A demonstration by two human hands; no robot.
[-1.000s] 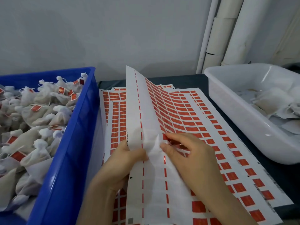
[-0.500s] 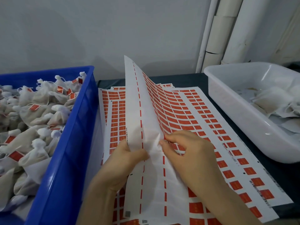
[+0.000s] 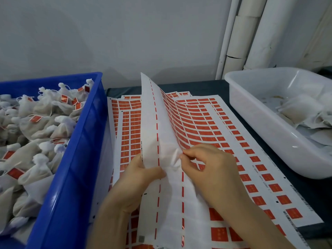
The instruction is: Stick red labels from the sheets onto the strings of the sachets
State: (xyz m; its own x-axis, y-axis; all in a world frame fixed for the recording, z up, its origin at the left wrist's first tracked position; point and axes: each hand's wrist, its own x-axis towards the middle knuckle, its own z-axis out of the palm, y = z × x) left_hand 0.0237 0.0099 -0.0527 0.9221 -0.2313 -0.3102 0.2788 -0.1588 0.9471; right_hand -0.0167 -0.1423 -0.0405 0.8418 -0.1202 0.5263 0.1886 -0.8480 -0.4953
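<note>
The left hand [image 3: 138, 177] grips the near part of a lifted sheet [image 3: 152, 112]. Only its thumb shows on the front, the other fingers being hidden behind the paper. The right hand [image 3: 212, 169] has its fingers [image 3: 186, 155] curled, tips pinching a white crumple [image 3: 172, 159] at the sheet's fold. I cannot tell whether that crumple is paper or a sachet, and no string can be made out there. The sheet's long axis runs away from the person toward the wall. Its far end stands up on edge and curls over to the right, its bare side with red dashed strips facing left, while rows of red labels [image 3: 201, 123] show on the curved part. It rises from a stack of sheets [image 3: 255, 169] lying flat on the dark counter [image 3: 319, 186], long axis the same way, near ends cut off by the frame. Left of them is a blue bin [image 3: 80, 150], cut off at the left, heaped with labelled sachets [image 3: 36, 123]. To the right is a white tub [image 3: 260, 126], cut off at the right, whose pale contents are blurred.
</note>
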